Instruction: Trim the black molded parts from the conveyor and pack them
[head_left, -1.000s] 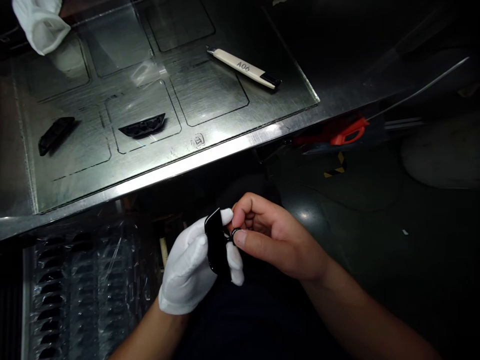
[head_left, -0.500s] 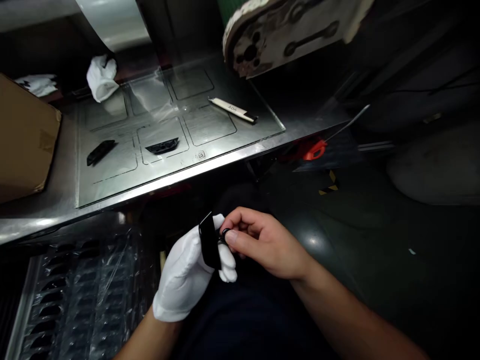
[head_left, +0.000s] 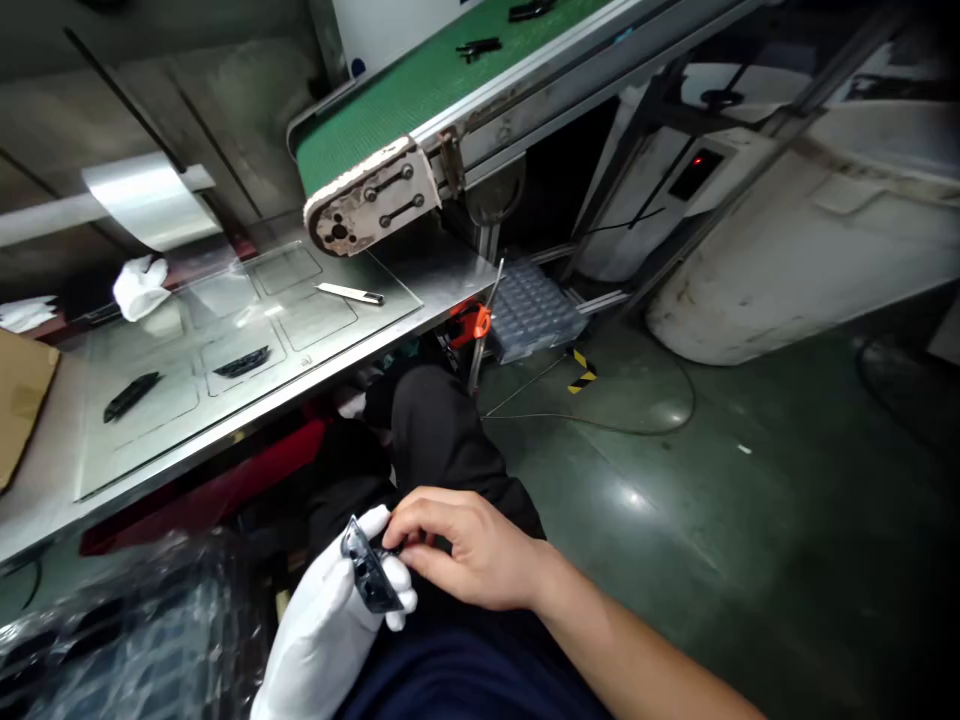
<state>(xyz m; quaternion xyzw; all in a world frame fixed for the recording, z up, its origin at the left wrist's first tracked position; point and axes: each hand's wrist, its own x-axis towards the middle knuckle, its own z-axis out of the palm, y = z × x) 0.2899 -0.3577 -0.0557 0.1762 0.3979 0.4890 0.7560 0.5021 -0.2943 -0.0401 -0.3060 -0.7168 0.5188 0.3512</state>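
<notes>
Seen from above, a seated person holds a small dark plastic part [head_left: 366,572] low in the frame, over the lap. The left hand [head_left: 330,625], in a white glove, has its grip closed around the part: the thumb and fingers pinch it so that it stands tilted, its upper end poking out above the gloved fingertips. The bare right hand [head_left: 469,545] meets it from the right. Its grip is closed too, with thumb and forefinger pressed together at the part's right edge, just where the gloved fingertips end. Whether something tiny sits between those bare fingers cannot be told.

Up and to the left, well apart from the hands, runs a steel desk [head_left: 247,415]. A clear sheet marked with outlined rectangles lies on it. Two black plastic pieces rest on that sheet, one at the left [head_left: 131,394] and one nearer the middle [head_left: 241,361]. A slim white knife [head_left: 349,292] lies further back. A crumpled white glove [head_left: 139,286] sits at the rear left, and a cardboard box [head_left: 19,400] edges in from the left. Behind the desk a green conveyor belt [head_left: 420,85] rises to the right. Clear plastic wrapping [head_left: 127,640] fills the lower left corner.
</notes>
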